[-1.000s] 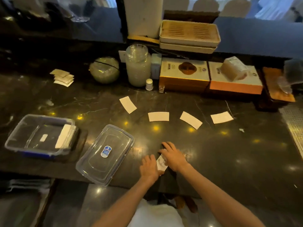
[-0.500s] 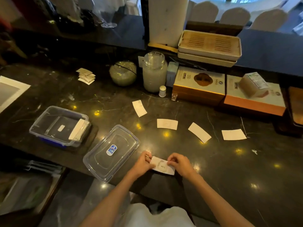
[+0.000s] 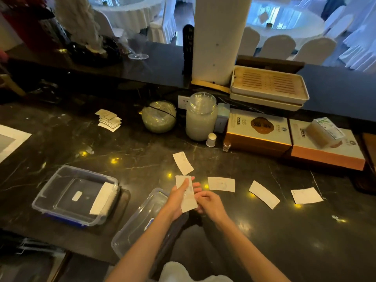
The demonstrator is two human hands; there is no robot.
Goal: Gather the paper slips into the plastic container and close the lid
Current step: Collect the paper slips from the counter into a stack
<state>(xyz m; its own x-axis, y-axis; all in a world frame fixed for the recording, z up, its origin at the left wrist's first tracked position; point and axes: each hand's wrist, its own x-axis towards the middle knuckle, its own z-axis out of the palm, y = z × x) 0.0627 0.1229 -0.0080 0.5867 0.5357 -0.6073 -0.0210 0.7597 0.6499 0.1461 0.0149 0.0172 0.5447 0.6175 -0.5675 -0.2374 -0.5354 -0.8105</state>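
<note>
My left hand [image 3: 177, 197] holds a white paper slip [image 3: 188, 200] upright above the counter. My right hand [image 3: 209, 203] is just right of it, fingers curled near the slip's edge; whether it touches the slip I cannot tell. Several more slips lie in an arc on the dark counter: one [image 3: 182, 162] just beyond my hands, one [image 3: 221, 184], one [image 3: 263, 194] and one [image 3: 306, 195] to the right. The clear plastic container [image 3: 50, 197] sits at the left with slips [image 3: 101, 198] inside. Its clear lid [image 3: 138, 222] lies flat under my left forearm.
A small stack of slips [image 3: 109, 120] lies at the back left. Behind stand a glass bowl [image 3: 159, 116], a lidded jar [image 3: 201, 117], a small white bottle [image 3: 211, 139], two flat boxes [image 3: 258, 130], stacked trays [image 3: 267, 86] and a white-edged sheet [image 3: 10, 139] at far left.
Both hands picked a slip up from the front edge of the counter, lifted it and turned it upright. The camera view tilted up and shifted.
</note>
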